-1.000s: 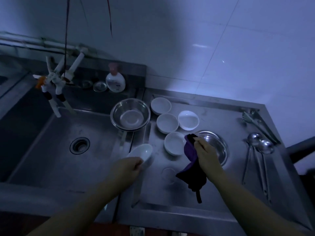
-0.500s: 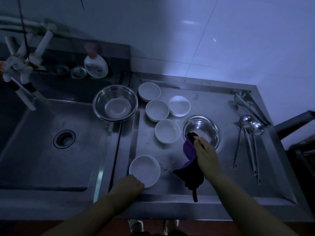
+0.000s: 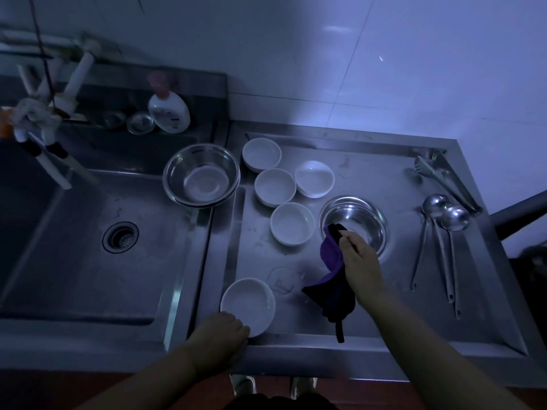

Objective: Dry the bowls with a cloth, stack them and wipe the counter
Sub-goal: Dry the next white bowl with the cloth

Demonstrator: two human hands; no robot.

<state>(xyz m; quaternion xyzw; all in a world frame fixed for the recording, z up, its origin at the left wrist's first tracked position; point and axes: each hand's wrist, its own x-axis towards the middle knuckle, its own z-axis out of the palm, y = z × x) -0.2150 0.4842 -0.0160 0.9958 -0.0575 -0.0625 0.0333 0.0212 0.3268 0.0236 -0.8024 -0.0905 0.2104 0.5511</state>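
Note:
My left hand (image 3: 220, 331) grips the near rim of a white bowl (image 3: 248, 304) that sits at the front left of the steel counter (image 3: 384, 309). A purple and black cloth (image 3: 331, 279) hangs from my right hand (image 3: 359, 261), which pinches its top over the edge of a steel bowl (image 3: 355, 220). Several more white bowls stand apart behind: one (image 3: 292, 223) near the cloth, one (image 3: 275, 186) behind it, one (image 3: 262, 153) at the back, and a shallower one (image 3: 314, 178) to their right.
A large steel basin (image 3: 201, 176) sits on the sink's (image 3: 74, 247) right edge. A tap (image 3: 44, 113) and a soap bottle (image 3: 168, 110) stand at the back left. Ladles (image 3: 444, 226) and tongs (image 3: 438, 176) lie at the counter's right.
My left hand has brought the white bowl from above the sink edge down onto the counter's front left. The right hand with the cloth has stayed over the steel bowl.

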